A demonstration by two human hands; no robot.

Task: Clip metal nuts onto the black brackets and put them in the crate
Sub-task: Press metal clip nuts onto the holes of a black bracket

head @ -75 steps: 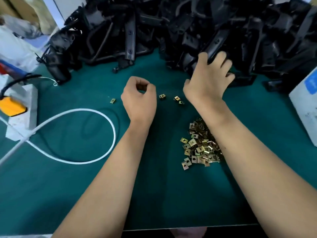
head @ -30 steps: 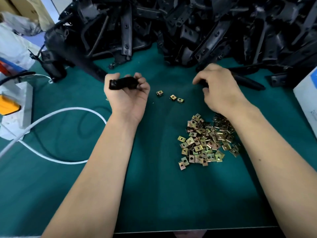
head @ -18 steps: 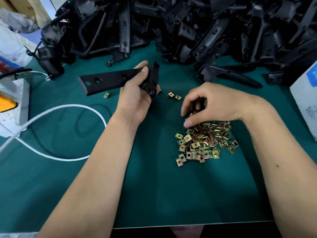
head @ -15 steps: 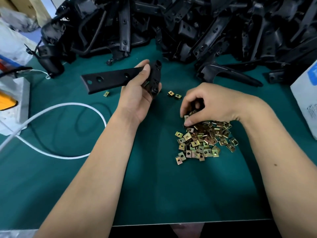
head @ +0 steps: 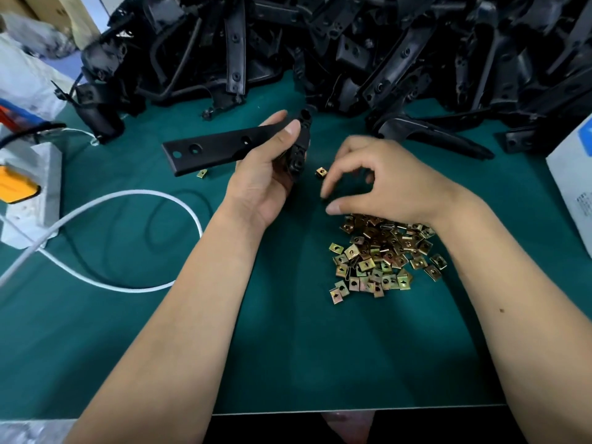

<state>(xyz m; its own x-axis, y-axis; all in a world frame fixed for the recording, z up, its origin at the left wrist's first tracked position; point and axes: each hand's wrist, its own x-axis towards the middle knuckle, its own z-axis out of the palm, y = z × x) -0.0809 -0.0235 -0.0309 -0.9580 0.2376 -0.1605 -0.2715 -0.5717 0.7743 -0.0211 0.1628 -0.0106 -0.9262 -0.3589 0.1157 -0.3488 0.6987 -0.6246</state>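
Black, flat and drilled with holes, the bracket (head: 224, 147) sits in the left hand (head: 266, 174), thumb and fingers curled round its bulkier end while the flat end points toward nine o'clock above the green mat (head: 288, 347). At three o'clock from it the right hand (head: 384, 184) hovers over the pile of brass-coloured clip nuts (head: 381, 257), fingers curled and blurred; whether they pinch a nut cannot be told. One stray nut (head: 321, 172) lies between the hands. The heap of brackets (head: 352, 43) fills twelve o'clock. The white box (head: 573, 174) carries print too small to read.
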